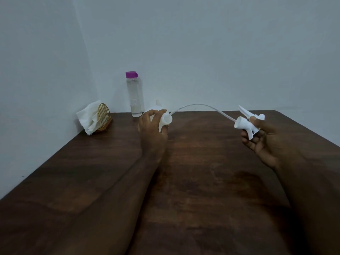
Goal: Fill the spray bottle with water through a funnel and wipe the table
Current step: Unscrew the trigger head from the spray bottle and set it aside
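- The left hand's fingers [149, 115] curl round the white spray bottle [165, 120]. They grip it by the body, so the open neck is left clear and points toward 3 o'clock.
- The left hand [151, 129] holds the bottle tipped on its side above the table, at about 11 o'clock from the table's middle. The tilt probably lets the long tube slide out along the neck without bending.
- The right hand's fingers [248, 142] are curled under the spray head [246, 124], with the thumb on top. They hold it by the trigger part, collar facing 9 o'clock toward the bottle.
- The right hand [263, 142] sits out at about 2 o'clock, well apart from the left. That gap suggests the head is being drawn off to open the bottle for filling.
- The thin tube [198, 105] arcs between the two hands, from the collar to the bottle's mouth. Whether its tip is inside the neck is hard to tell.
- A small white piece [158, 103] pokes up just behind the left hand. It may be the funnel, but most of it is hidden.
- A clear water bottle [134, 96] with a purple cap [131, 74] stands upright at 12 o'clock against the wall, capped, within reach for pouring.
- White napkins [88, 117] lean in a wire holder [104, 115] at 10 o'clock in the corner, likely meant for wiping.
- The dark wooden table [202, 190] looks dry, so filling and wiping both appear to lie ahead.
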Demonstrator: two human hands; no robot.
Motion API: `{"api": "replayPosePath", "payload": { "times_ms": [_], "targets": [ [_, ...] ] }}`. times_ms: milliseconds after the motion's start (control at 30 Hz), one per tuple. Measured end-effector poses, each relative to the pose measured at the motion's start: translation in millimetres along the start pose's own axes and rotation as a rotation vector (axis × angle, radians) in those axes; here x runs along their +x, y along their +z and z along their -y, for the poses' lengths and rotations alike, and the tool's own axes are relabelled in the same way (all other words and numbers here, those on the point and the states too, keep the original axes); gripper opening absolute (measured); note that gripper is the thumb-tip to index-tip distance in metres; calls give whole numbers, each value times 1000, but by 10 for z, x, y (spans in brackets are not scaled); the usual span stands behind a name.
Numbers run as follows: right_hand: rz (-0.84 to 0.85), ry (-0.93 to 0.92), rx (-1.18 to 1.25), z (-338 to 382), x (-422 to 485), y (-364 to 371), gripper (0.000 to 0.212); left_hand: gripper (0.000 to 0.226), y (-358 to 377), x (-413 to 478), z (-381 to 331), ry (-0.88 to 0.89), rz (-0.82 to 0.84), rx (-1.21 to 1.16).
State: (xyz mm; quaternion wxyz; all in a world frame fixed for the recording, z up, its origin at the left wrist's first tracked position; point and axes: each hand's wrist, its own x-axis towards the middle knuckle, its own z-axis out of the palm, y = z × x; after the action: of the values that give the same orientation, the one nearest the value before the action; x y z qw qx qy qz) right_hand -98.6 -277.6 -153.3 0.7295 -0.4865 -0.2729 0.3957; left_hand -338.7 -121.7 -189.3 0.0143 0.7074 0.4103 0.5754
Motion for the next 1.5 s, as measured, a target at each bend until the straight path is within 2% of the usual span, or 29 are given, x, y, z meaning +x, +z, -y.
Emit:
{"api": "replayPosePath", "payload": {
  "times_ms": [767, 900, 1167, 1367, 1433, 1500],
  "targets": [
    [-69, 14, -61, -36, 33, -30, 19, 44, -2, -3, -9, 13, 5, 15],
    [-89, 17, -73, -37, 27, -24, 14, 45, -10, -6, -9, 8, 13, 16],
    [-53, 33, 51, 150, -95, -73, 12, 54, -35, 20, 22, -88, 63, 19],
    [-58, -102, 172, 564, -360, -372, 10, 56, -133, 81, -20, -134, 45, -71],
    [-108, -205, 106, 607, -400, -483, 10, 55, -145, 80, -103, -153, 41, -155],
    [-203, -397, -94, 587, -445, -555, 12, 54, -128, 43, -248, -149, 62, -230]
  ]
}}
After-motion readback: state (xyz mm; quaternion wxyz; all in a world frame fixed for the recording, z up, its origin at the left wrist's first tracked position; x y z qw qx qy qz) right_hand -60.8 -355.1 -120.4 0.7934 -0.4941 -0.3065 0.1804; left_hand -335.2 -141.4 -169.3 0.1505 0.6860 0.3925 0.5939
